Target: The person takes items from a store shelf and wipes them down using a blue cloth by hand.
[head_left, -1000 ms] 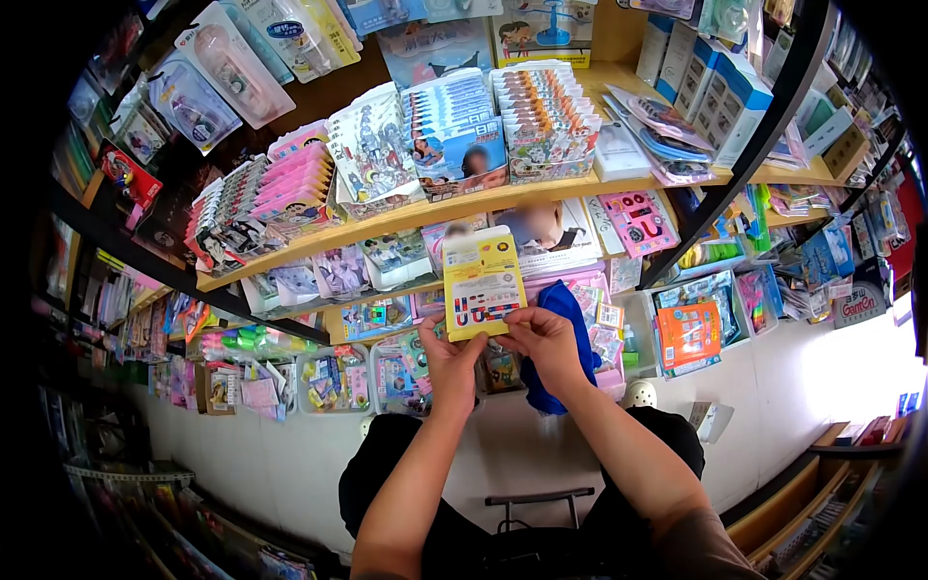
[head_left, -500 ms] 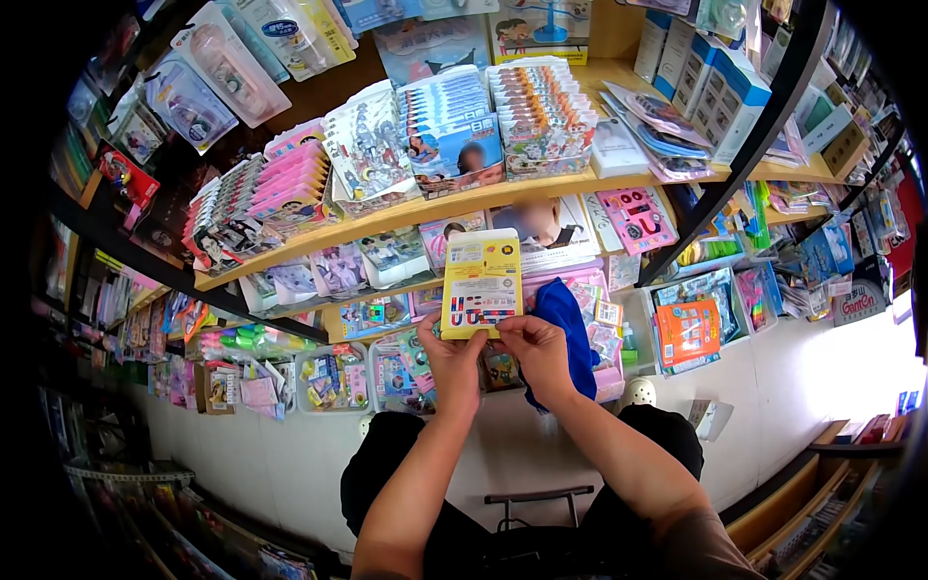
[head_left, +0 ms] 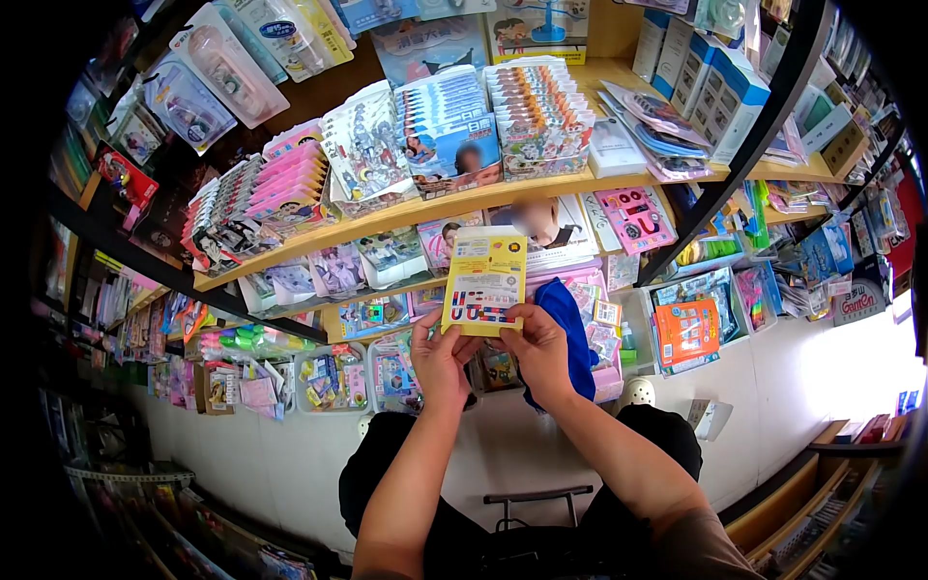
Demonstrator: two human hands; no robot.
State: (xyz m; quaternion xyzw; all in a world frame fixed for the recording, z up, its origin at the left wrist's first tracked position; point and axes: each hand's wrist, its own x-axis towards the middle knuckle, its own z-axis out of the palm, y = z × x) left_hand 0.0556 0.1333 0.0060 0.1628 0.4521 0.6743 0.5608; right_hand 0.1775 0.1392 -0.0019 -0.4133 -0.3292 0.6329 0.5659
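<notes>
A thin yellow box (head_left: 486, 282) printed with red and blue magnets is held up before me, its pale flap at the far end. My left hand (head_left: 444, 364) pinches its lower left corner between thumb and fingers. At the lower right corner, my right hand (head_left: 540, 356) grips the box the same way, thumb on the printed face. A crumpled blue cloth (head_left: 572, 333) lies just behind and right of my right hand.
Packed packets in display boxes (head_left: 448, 135) line the wooden shelf (head_left: 425, 211) ahead. Plastic bins (head_left: 331, 377) of small goods stand below. An orange packet (head_left: 688, 330) tops the bin at right. A dark metal post (head_left: 749, 159) rises at right; a folding stool (head_left: 538, 495) is between my legs.
The yellow box has tilted slightly, its far end shifting right. My left thumb has moved toward the box's left corner, and my right thumb now lies on its lower right face.
</notes>
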